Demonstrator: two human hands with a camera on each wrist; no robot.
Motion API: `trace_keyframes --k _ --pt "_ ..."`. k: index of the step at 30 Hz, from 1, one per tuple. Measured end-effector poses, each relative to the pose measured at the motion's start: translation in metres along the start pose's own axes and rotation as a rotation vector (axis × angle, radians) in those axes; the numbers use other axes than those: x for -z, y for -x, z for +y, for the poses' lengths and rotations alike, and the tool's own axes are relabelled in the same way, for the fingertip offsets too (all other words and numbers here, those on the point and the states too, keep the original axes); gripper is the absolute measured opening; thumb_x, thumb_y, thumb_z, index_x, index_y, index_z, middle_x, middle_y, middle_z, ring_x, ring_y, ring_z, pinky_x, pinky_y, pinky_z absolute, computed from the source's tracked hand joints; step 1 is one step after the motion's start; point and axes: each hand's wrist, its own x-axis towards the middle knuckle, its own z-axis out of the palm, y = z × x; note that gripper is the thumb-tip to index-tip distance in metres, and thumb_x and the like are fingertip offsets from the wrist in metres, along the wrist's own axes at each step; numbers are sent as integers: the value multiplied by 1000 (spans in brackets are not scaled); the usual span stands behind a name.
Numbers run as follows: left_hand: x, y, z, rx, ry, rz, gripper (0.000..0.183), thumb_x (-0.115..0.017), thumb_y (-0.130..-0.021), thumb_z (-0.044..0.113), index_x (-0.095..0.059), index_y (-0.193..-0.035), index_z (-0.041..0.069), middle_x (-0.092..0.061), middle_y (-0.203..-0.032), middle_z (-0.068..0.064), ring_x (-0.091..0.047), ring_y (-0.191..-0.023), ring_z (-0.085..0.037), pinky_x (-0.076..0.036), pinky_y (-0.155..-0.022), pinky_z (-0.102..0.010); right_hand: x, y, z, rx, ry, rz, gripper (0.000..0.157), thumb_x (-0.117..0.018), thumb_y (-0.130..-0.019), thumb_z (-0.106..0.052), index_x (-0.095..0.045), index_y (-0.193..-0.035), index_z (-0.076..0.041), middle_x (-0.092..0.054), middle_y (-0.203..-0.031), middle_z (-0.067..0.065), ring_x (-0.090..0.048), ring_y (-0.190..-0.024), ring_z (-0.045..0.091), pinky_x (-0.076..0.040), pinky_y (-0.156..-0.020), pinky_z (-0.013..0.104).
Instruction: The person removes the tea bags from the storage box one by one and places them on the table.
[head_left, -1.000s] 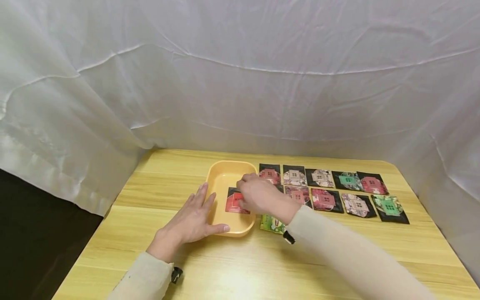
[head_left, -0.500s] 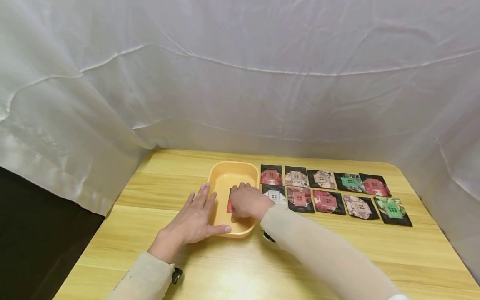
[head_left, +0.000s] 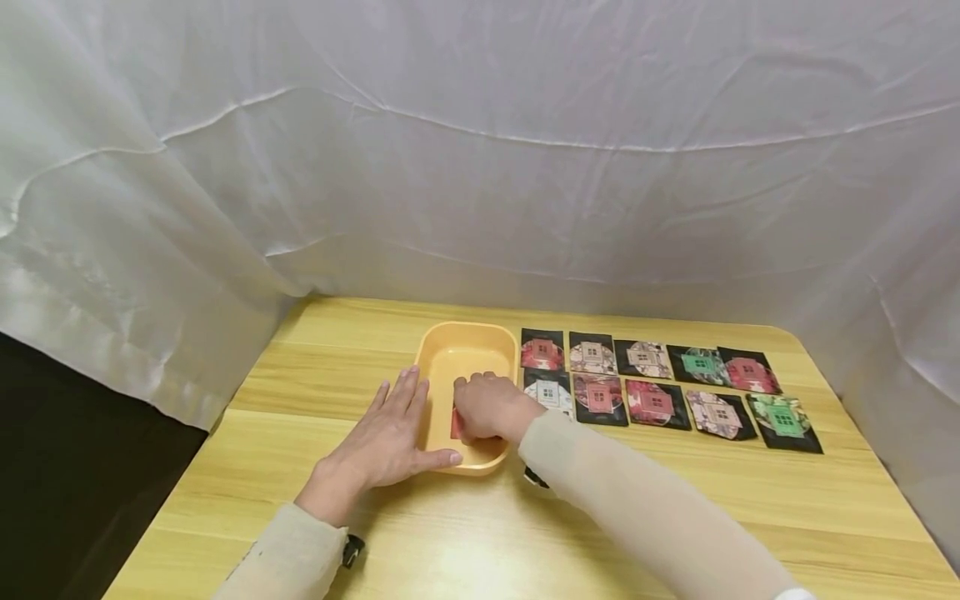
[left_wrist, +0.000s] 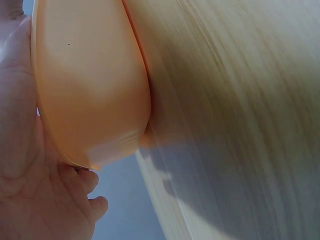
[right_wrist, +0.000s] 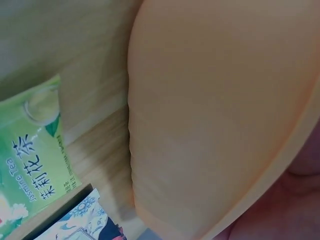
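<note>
My left hand (head_left: 382, 432) lies along the left side of a yellow-orange plastic tray (head_left: 468, 333), fingers straight and thumb at its front rim. In the left wrist view the palm is against the tray wall (left_wrist: 90, 75). Inside the tray, my right hand (head_left: 491, 406) has curled fingers and holds a red tea sachet (head_left: 455, 425); most of it is covered by the hand. The right wrist view shows mainly the tray's outer wall (right_wrist: 215, 110), which hides the fingertips.
Two rows of black tea sachets with coloured prints, such as a red one (head_left: 600, 398) and a green one (head_left: 786, 422), lie right of the tray on the wooden table (head_left: 315, 333). A green jasmine tea sachet (right_wrist: 35, 155) lies beside the tray. A pale curtain (head_left: 525, 208) hangs behind.
My right hand has moved left and down, deeper into the tray, with the red tea sachet, which it now covers more. The right sleeve now hides the green sachet. My left hand has stayed.
</note>
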Motion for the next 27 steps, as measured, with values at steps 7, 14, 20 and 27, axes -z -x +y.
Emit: trace_keyframes --k 7,14,20,27 --pt "1 0 1 5 6 -5 123 -37 -74 91 -14 -156 3 1 -164 -15 -1 -153 -26 -7 -124 -49 -3 3 -3 30 7 28 47 -73 -80 -28 -59 -120 -8 -59 -107 10 -53 -92 24 -53 -74 38" --pt "1 0 2 3 7 3 122 -38 -74 91 -16 -156 2 0 -165 -15 -2 -153 -26 -8 -124 -49 -7 -2 5 45 -16 90 49 -70 -83 -17 -54 -129 -8 -54 -109 9 -49 -93 21 -52 -75 33" --pt "0 0 1 -2 9 4 122 -37 -75 91 -16 -156 3 0 -165 -16 -2 -153 -26 -9 -124 -50 -10 -6 10 61 -35 139 44 -59 -93 -19 -44 -133 -11 -59 -113 10 -57 -99 24 -54 -86 38" --pt "0 0 1 -2 15 0 121 -38 -75 90 -16 -156 3 1 -165 -15 -2 -153 -26 -9 -124 -50 -12 -9 11 98 -49 160 35 -48 -99 -22 -45 -134 -21 -56 -110 6 -55 -98 22 -53 -85 40"
